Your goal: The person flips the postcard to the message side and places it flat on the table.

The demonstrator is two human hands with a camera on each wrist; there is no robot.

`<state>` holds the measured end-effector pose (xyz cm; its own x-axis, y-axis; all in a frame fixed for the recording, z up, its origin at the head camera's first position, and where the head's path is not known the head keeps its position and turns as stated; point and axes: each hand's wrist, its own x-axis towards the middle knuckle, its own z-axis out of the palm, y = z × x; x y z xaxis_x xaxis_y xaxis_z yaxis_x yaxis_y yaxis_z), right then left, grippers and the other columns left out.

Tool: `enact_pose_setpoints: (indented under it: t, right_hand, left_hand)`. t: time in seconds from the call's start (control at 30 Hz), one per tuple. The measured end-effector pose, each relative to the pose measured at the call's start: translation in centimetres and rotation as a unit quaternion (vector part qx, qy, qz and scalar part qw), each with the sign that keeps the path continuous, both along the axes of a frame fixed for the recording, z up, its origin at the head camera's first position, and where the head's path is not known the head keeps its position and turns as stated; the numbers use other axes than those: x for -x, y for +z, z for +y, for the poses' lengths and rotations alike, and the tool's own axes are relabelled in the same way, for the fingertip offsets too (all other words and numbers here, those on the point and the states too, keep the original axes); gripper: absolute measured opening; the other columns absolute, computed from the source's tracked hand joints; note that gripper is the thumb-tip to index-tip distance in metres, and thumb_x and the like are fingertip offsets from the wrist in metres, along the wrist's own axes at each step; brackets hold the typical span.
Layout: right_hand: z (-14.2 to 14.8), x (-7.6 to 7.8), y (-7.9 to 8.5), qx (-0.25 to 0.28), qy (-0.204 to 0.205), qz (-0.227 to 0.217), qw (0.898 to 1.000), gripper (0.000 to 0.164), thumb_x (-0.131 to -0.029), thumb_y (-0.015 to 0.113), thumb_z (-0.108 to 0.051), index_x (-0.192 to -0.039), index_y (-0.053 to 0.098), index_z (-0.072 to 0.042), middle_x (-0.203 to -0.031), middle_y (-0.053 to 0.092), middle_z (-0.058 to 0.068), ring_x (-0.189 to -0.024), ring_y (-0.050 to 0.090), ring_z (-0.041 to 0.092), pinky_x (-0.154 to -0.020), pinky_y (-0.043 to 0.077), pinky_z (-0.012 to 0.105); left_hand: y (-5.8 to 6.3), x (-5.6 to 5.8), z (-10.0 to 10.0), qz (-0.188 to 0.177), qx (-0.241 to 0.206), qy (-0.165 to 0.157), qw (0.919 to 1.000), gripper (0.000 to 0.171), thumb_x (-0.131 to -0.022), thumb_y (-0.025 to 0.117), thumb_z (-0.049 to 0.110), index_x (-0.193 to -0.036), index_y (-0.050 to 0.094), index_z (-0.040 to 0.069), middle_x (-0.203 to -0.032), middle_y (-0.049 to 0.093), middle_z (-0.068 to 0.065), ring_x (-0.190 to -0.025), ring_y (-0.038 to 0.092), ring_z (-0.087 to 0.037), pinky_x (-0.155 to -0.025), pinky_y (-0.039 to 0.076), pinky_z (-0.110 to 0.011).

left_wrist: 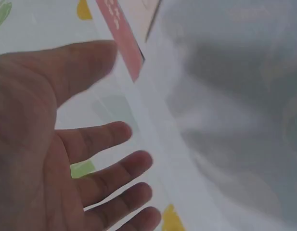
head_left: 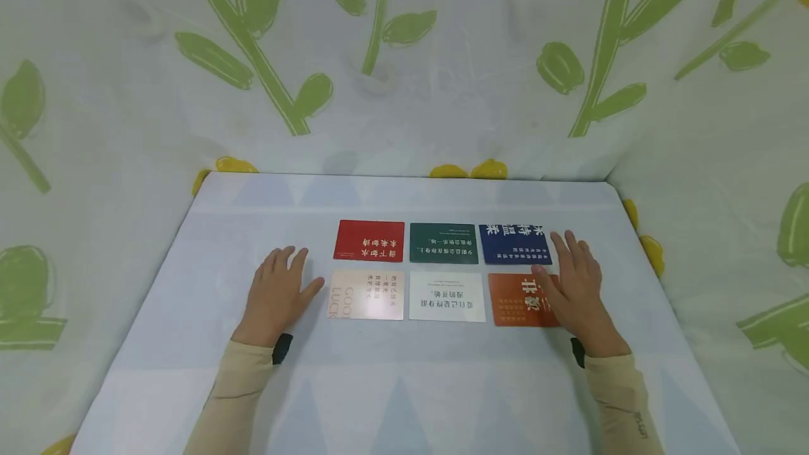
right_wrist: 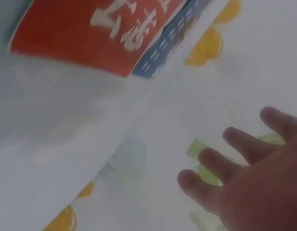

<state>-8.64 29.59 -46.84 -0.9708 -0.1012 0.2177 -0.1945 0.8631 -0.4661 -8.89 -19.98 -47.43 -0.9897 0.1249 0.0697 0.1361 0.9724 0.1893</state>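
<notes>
Several printed cards lie flat in two rows on the table. The far row has a red card, a green card and a blue card. Nearer are a pale pink card, a white card and an orange-red card. My left hand is left of the pink card, fingers spread and holding nothing. At the right, my right hand overlaps the orange-red card's right side in the head view, its fingers loosely extended and nothing in them.
A white tablecloth with pale blue triangles covers the table. Behind and at both sides hangs a white curtain printed with green leaves and yellow flowers. A dark band sits at each wrist, by the beige sleeves.
</notes>
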Motion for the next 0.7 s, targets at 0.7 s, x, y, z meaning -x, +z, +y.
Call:
enact_pose_setpoints:
  t: [0.7]
  right_hand:
    - [-10.9,0.9,0.3,0.044,0.118,-0.064,0.99,0.085,-0.094,0.073,-0.036,-0.16,0.025,-0.013,-0.161,0.035,0.011,-0.143,0.028,0.039,-0.111,0.025,0.065]
  left_hand:
    - [-0.7,-0.4,1.8,-0.054,-0.059,-0.046,0.9957,0.073,-0.083,0.084,0.039,-0.14,0.057,0.002,-0.13,0.058,-0.022,-0.12,0.051,-0.041,-0.099,0.047,-0.055]
